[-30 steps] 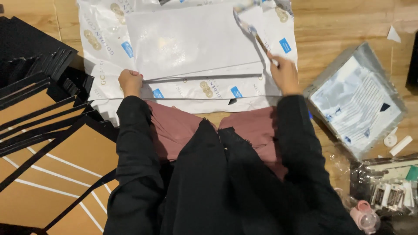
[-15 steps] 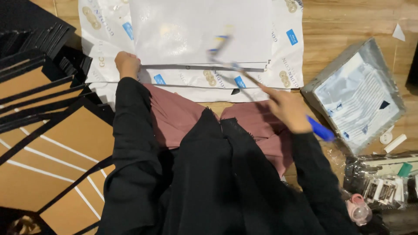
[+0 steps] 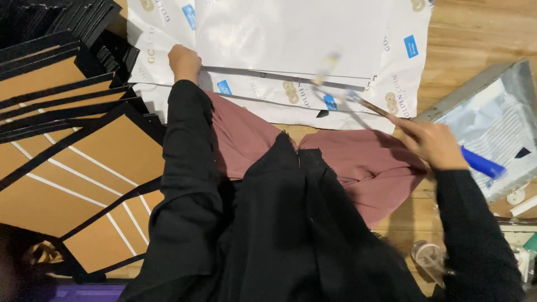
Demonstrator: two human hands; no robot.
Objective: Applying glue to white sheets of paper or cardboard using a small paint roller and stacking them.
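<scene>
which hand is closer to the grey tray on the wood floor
Right. The right hand, holding a blue-handled brush, sits beside the grey tray; the left hand rests far across on the white sheets.

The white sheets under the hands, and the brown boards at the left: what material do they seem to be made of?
The white sheets look like glossy plastic film or coated paper: they shine softly and lie thin and flat. The brown boards look like matte cardboard or thin fibreboard with black edging and white lines. The left hand presses the sheets; the right hand holds a blue-handled brush.
</scene>
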